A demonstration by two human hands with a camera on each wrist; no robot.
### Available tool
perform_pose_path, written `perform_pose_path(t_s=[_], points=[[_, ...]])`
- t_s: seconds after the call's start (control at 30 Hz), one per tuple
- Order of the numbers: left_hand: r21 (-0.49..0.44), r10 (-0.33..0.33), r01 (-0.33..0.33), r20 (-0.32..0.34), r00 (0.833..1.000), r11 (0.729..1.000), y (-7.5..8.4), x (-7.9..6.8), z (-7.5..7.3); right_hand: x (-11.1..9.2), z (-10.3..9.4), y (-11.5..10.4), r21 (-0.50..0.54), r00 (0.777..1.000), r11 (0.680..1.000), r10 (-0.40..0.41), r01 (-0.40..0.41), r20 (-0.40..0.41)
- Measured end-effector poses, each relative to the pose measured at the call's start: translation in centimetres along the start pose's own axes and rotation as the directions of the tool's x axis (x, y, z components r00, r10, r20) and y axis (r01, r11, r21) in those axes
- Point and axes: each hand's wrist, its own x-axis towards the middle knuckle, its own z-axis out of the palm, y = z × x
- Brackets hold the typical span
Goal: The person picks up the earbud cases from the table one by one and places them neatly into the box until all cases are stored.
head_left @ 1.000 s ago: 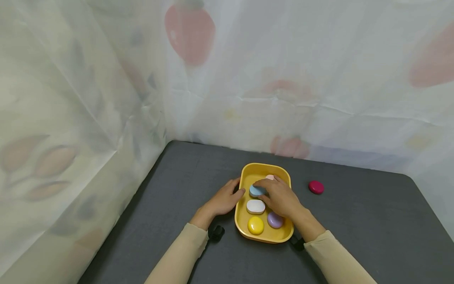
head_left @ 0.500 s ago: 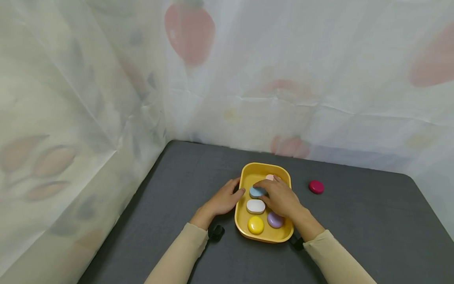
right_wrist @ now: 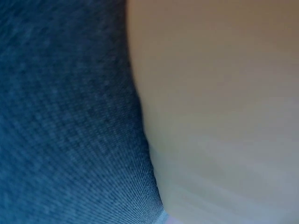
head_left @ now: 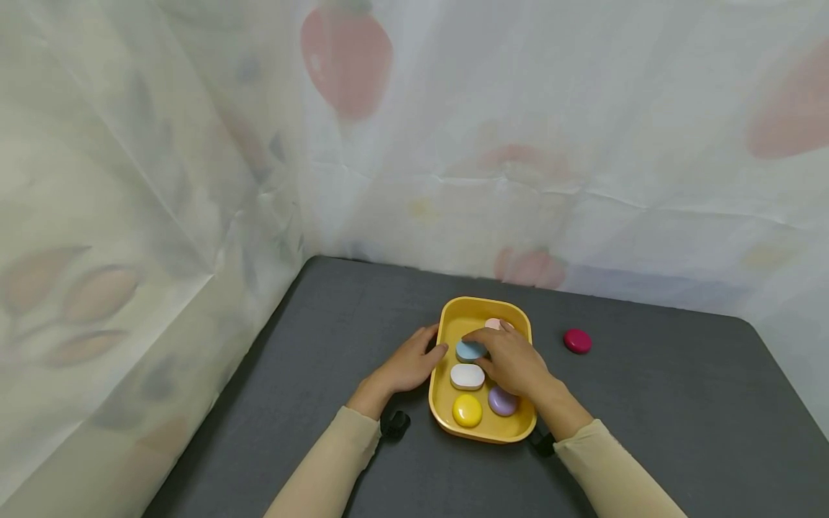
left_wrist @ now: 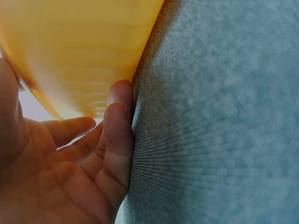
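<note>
A yellow tray (head_left: pixel 483 433) lies on the dark grey table. My right hand (head_left: pixel 518 363) reaches over it and pinches a light-blue rounded piece (head_left: pixel 470 351) between thumb and forefinger. Beneath its other fingers a pale pink piece (head_left: pixel 494 324) shows in part. Along the tray's left side, my left hand (head_left: pixel 408 365) holds the wall, its thumb at the rim. The left wrist view has its fingers (left_wrist: pixel 119 133) low against the outer wall. Nearer in the tray lie a white oval piece (head_left: pixel 467 376), a glossy yellow round piece (head_left: pixel 467 410) and a purple one (head_left: pixel 502 401).
A crimson round piece (head_left: pixel 577 341) lies on the table (head_left: pixel 673 403) right of the tray. Printed white curtains (head_left: pixel 401 165) hang behind and to the left. The right wrist view is mostly filled by a beige sleeve (right_wrist: pixel 224 116), hiding the right hand there.
The light-blue piece has shifted very slightly toward the near right in the right hand's fingers. Both hands and the tray otherwise stay in place.
</note>
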Motion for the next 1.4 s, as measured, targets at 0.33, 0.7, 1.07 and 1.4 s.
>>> perform_pose_path(t_s=[0.33,0.7,1.07,1.4], points=[[0.000,0.002,-0.002,0.003,1.000,1.000,0.3,0.0,0.0,-0.3,-0.4,0.1,0.028,0.999,0.999,-0.034,0.035,-0.012],[0.013,-0.005,0.005,0.002,1.000,1.000,0.1,0.1,0.0,-0.8,-1.3,0.5,0.048,0.998,0.997,-0.050,0.052,-0.046],[0.019,-0.012,0.013,-0.005,1.000,1.000,0.1,0.1,-0.1,-1.3,-2.7,1.0,0.075,0.995,0.996,-0.047,0.054,-0.093],[0.025,-0.010,0.010,-0.002,1.000,1.000,0.0,0.2,0.0,-2.0,-3.2,1.5,0.084,0.994,0.996,-0.011,0.020,-0.110]])
